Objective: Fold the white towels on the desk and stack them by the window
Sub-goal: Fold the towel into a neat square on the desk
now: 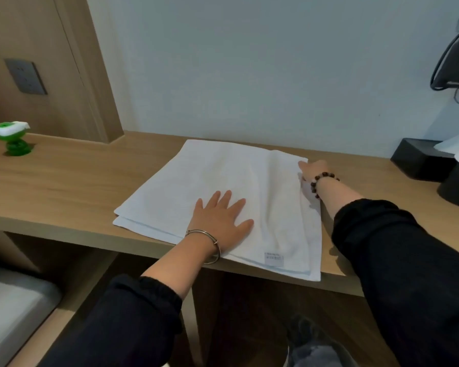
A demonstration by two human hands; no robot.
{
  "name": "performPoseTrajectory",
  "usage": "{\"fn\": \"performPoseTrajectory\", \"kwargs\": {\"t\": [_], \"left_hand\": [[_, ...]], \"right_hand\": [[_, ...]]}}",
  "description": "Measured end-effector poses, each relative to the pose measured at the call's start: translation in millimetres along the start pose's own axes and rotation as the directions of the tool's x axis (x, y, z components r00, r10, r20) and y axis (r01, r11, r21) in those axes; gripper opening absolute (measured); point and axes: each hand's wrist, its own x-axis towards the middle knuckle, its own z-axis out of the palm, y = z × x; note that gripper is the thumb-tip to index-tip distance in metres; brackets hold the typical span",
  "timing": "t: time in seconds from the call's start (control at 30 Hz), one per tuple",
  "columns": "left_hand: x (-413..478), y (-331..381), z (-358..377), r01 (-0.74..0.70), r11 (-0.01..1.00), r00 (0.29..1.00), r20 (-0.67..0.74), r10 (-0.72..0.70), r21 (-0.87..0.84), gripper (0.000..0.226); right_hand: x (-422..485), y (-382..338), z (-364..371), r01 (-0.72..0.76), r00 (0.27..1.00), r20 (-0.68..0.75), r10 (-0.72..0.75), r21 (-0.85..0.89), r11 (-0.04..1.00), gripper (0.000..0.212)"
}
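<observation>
Towel lay on the desk, already doubled, its layered edges at the left.
The left hand rested flat and spread on the near middle, pinning it. The right hand pinched the far right corner, fingers mostly hidden under the edge. All the cloth lay left of that grip, so the fold would likely carry leftward.

place: hotel-like room | evidence: built-in wooden desk; wall socket; black tissue box
</observation>
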Motion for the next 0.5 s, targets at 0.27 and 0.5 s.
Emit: {"fn": "performPoseTrajectory", "kwargs": {"t": [0.27, 0.5], "left_hand": [[4.6, -3.7, 1.2, -0.01, 1.0, 1.0, -0.024, 0.009, -0.021, 0.065], [6.6, -1.8, -0.4, -0.007, 1.0, 1.0, -0.016, 0.007, -0.014, 0.065]], "right_hand": [[35.1, 21.2, -4.8, -0.104, 0.96, -0.26, 0.102, 0.007, 0.995, 0.026], [47.2, 25.1, -15.9, -0.086, 0.976, -0.183, 0.114, 0.155, 0.984, 0.037]]}}
